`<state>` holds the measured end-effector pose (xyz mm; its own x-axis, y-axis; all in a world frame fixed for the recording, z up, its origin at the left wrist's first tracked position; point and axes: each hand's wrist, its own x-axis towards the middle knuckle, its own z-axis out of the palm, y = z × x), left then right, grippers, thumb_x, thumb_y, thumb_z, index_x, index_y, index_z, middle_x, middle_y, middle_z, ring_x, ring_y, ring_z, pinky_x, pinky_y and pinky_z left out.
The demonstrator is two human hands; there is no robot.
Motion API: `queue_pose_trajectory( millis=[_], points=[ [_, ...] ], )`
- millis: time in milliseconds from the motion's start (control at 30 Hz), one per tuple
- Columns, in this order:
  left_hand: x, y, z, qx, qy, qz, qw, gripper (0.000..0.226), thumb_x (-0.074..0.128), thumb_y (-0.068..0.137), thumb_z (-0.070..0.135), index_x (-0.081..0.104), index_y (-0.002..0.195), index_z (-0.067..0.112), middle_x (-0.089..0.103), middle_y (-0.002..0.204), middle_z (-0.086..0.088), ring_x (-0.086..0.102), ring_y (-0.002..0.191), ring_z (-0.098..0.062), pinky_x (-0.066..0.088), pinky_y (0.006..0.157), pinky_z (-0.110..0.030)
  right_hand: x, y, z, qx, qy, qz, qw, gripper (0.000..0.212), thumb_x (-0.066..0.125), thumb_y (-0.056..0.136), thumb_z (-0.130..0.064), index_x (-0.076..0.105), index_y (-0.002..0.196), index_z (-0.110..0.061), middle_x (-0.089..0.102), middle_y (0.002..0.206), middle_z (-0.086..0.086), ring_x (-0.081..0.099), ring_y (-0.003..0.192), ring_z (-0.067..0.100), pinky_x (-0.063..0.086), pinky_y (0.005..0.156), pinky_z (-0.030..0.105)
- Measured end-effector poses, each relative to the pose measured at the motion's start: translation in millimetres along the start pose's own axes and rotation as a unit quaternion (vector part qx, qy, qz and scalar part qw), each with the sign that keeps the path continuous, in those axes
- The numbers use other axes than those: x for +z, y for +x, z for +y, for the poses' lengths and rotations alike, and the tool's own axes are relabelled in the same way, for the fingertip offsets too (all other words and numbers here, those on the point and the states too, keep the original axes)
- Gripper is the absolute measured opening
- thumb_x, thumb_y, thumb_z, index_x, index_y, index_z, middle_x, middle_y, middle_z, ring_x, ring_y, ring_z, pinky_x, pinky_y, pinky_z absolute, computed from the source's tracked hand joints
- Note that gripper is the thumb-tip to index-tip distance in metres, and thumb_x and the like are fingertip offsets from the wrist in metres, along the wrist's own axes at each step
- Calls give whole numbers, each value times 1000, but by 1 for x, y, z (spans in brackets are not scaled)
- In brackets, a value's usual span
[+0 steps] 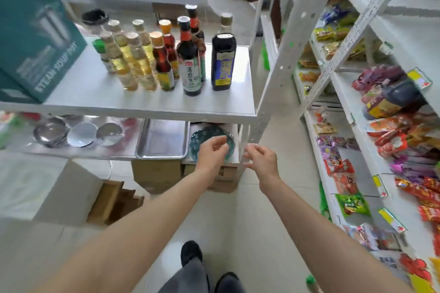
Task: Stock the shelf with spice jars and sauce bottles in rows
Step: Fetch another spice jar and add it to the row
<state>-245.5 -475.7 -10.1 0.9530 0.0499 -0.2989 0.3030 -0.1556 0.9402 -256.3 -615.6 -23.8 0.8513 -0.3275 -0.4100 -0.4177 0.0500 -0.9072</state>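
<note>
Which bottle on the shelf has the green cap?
The small bottle at the far left end of the bottles, beside the teal box. Its cap is bright green; the others wear gold, orange or dark caps.

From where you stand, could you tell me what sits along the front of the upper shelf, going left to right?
Teal soup pot box → pale yellow bottles → amber bottle with orange cap → dark sauce bottle with green label → black bottle with blue label.

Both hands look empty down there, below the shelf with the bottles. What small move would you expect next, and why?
Probably a reach down for another bottle. The left hand and right hand hold nothing, with loosely curled fingers, and hang below the shelf in front of the cardboard boxes. The bottles stand in short rows, with bare shelf to the right of the blue-labelled bottle. What the boxes hold cannot be seen.
</note>
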Motion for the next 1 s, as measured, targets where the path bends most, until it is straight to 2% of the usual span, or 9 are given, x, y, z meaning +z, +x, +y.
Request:
queue_pose_trajectory(
  millis=[100, 200, 300, 400, 533, 633, 800, 900, 1000],
  points=[
    [-44, 4, -5, -18, -15, 52, 998, 32, 60, 89, 13, 65, 121, 14, 68, 116, -2, 63, 109, -18, 51, 100, -44, 45, -12, -14, -15, -13, -51, 998, 9, 64, 90, -19, 69, 82, -21, 70, 83, -1, 69, 93, 20, 58, 74, 34],
    [-88, 11, -5, -24, -41, 92, 995, 27, 61, 90, 16, 66, 116, 20, 68, 112, 2, 63, 107, -16, 52, 99, -44, 89, -19, -31, -32, -20, -92, 995, 7, 64, 92, -17, 68, 86, -20, 70, 87, -1, 68, 94, 18, 58, 83, 39],
    [-131, 22, 2, -8, -50, 118, 992, 29, 61, 92, 14, 64, 120, 19, 65, 113, 4, 61, 110, -16, 51, 100, -43, 134, -19, -47, -52, -17, -117, 992, 5, 63, 93, -18, 68, 92, -16, 70, 90, 2, 68, 94, 18, 57, 85, 41],
    [-176, 38, 11, 18, -50, 136, 989, 32, 60, 93, 12, 62, 124, 14, 64, 118, -3, 59, 113, -19, 51, 100, -44, 180, -15, -62, -65, -12, -139, 988, 12, 63, 93, -22, 68, 101, -15, 71, 97, 5, 68, 97, 19, 58, 85, 37],
    [-237, 66, 25, 29, -52, 144, 988, 32, 60, 92, 12, 61, 125, 13, 64, 119, -3, 60, 113, -20, 50, 101, -45, 244, -15, -81, -87, -26, -144, 985, 25, 63, 93, -26, 67, 114, -12, 71, 100, 6, 67, 96, 17, 58, 81, 31],
    [-281, 88, 34, 48, -32, 145, 988, 34, 61, 93, 16, 62, 126, 14, 64, 123, -1, 61, 112, -19, 53, 98, -45, 292, -15, -95, -99, -25, -156, 983, 21, 62, 94, -28, 66, 111, -17, 71, 100, 0, 67, 97, 14, 58, 81, 32],
    [-342, 128, 47, 73, 8, 141, 987, 36, 61, 93, 13, 59, 129, 11, 63, 126, -5, 61, 110, -18, 51, 99, -42, 353, -9, -105, -103, -11, -131, 986, 10, 61, 95, -27, 64, 102, -21, 69, 102, -2, 68, 95, 13, 59, 79, 31],
    [-364, 155, 52, 89, 34, 130, 987, 35, 60, 93, 13, 60, 128, 11, 64, 126, -5, 60, 109, -15, 49, 99, -34, 373, -1, -107, -94, -16, -117, 989, 17, 61, 95, -26, 65, 108, -16, 69, 103, -1, 68, 94, 13, 59, 77, 30],
    [-377, 182, 58, 94, 50, 124, 987, 36, 59, 93, 14, 58, 129, 11, 61, 124, -2, 58, 111, -15, 45, 92, -26, 384, 9, -109, -95, -30, -112, 989, 15, 60, 95, -27, 63, 107, -19, 67, 102, -4, 67, 95, 12, 59, 81, 32]
  ],
)
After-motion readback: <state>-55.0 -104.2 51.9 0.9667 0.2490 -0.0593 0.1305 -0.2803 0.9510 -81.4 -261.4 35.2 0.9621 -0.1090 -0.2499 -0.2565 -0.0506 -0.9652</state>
